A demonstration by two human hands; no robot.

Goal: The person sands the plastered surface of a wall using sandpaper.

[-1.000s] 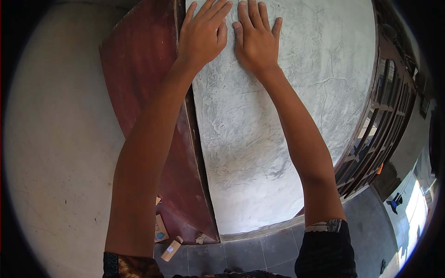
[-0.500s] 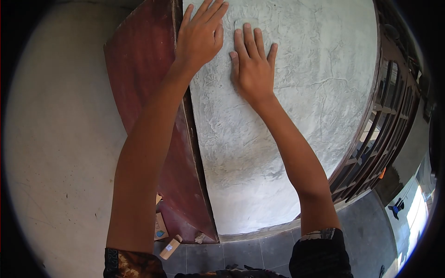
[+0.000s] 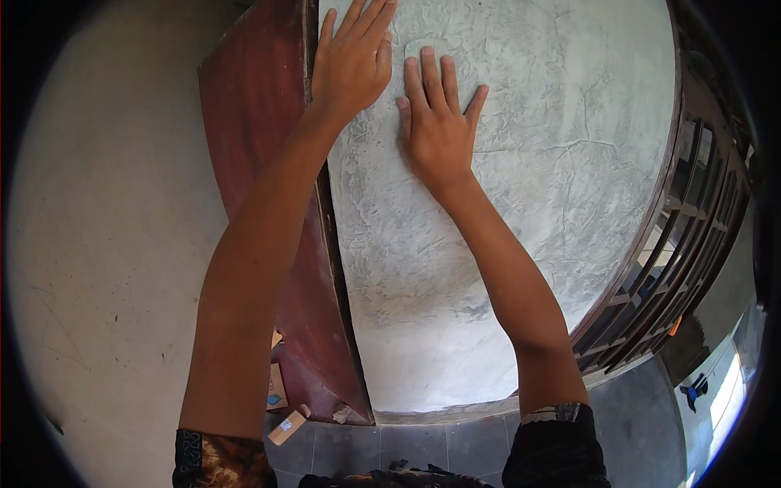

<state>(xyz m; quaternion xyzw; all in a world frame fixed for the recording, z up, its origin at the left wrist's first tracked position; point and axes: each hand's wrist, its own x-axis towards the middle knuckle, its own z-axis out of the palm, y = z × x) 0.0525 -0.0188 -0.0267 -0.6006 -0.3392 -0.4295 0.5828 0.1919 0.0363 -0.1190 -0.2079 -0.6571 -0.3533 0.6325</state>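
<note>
My left hand (image 3: 351, 61) lies flat against a rough grey plastered wall (image 3: 521, 187), fingers spread, close to the edge of a dark red wooden door (image 3: 252, 122). My right hand (image 3: 437, 122) is pressed flat on the same wall just right of and below the left one, fingers apart. A small pale rectangular patch (image 3: 425, 47) shows on the wall at the right hand's fingertips, partly covered by them. Neither hand grips anything.
A smooth pale wall (image 3: 106, 244) fills the left side. A brown wooden window grille (image 3: 683, 220) runs along the right. Below are grey floor tiles (image 3: 407, 447), with small cardboard boxes (image 3: 285, 427) at the foot of the door.
My right hand has slid down the wall, uncovering the pale patch at its fingertips. My left hand has stayed in about the same place.
</note>
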